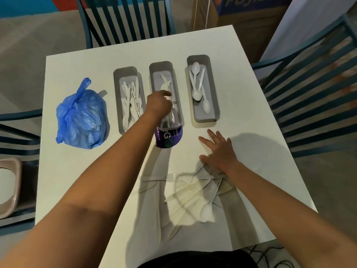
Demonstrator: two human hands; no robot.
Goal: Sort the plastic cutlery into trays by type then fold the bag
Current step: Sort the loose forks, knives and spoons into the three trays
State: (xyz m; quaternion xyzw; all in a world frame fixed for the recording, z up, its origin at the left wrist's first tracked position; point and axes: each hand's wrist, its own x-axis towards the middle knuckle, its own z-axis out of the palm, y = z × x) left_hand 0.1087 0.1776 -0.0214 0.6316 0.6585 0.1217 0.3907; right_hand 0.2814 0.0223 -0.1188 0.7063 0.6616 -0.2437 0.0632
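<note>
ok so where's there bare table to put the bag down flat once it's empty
Bare: right of the spoon tray, and the near-left corner below the blue bag. Crowded: loose cutlery pile under the right hand.

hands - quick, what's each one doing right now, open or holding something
Left hand: over the middle tray, fingers curled; whether its grip holds a piece cannot be told.
Right hand: open, flat on the table, palm heel on the loose cutlery pile.

Table (77, 190): white, square.
Chairs: dark blue slatted chair (123, 18) at far edge; another (313, 93) at right side.
Bin (9, 188): beige, on floor, left.
Cardboard box (249, 14): behind table.
</note>
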